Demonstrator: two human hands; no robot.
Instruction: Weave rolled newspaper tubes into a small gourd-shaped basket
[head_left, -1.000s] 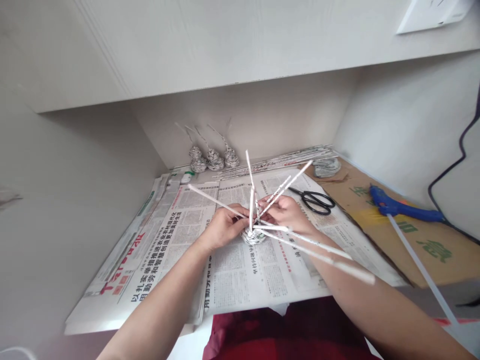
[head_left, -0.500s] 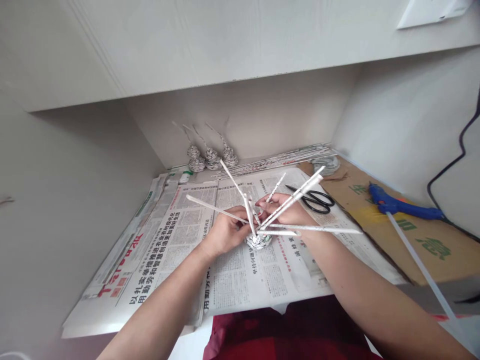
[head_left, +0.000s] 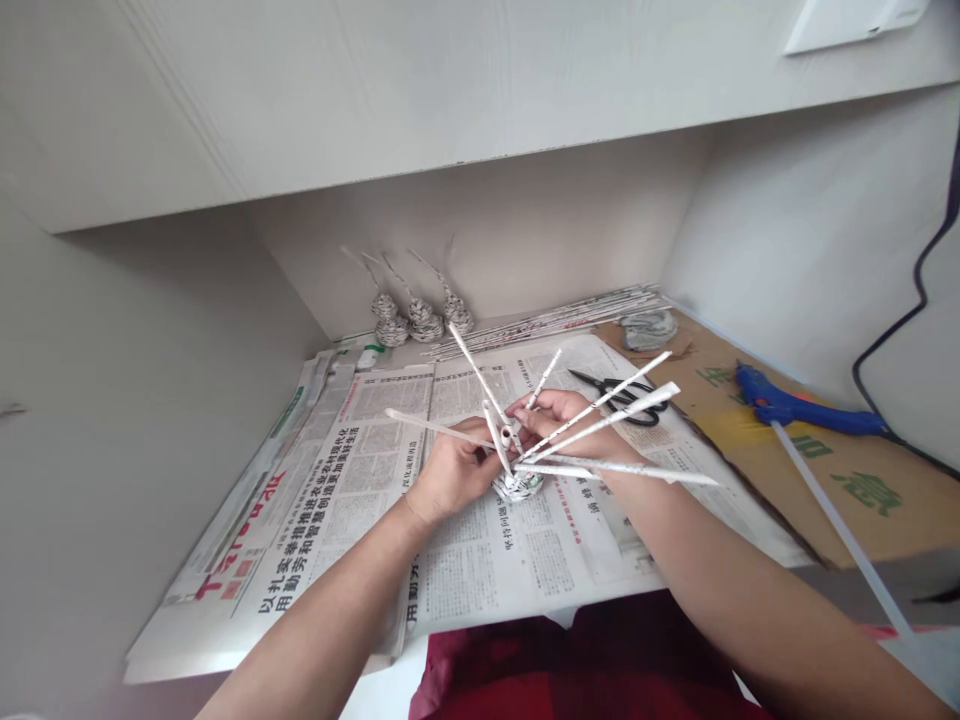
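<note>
Between my hands, just over the newspaper, is a small round woven piece (head_left: pixel 517 487) made of rolled newspaper, with several paper tubes (head_left: pixel 611 408) fanning out from its top. My left hand (head_left: pixel 459 466) has its fingers closed on the left side of the woven piece, at the base of the tubes. At the far right side, my right hand (head_left: pixel 564 418) pinches a paper tube (head_left: pixel 546 376) near its lower end. Some of its fingers are hidden behind the tubes. A rolled tube end shows in the middle, between both hands.
Newspaper sheets (head_left: pixel 337 480) cover the table. Black scissors (head_left: pixel 637 402) lie beyond my right hand. On cardboard (head_left: pixel 787 500) at the right rests a blue glue gun (head_left: pixel 806 408) with a long glue stick. Three woven gourds (head_left: pixel 424 322) and a bundle of paper tubes (head_left: pixel 555 322) sit along the back wall.
The paper tubes have turned and spread a little, the two right-hand ones now further apart and lower. Both hands stay at the woven piece, with slight finger shifts.
</note>
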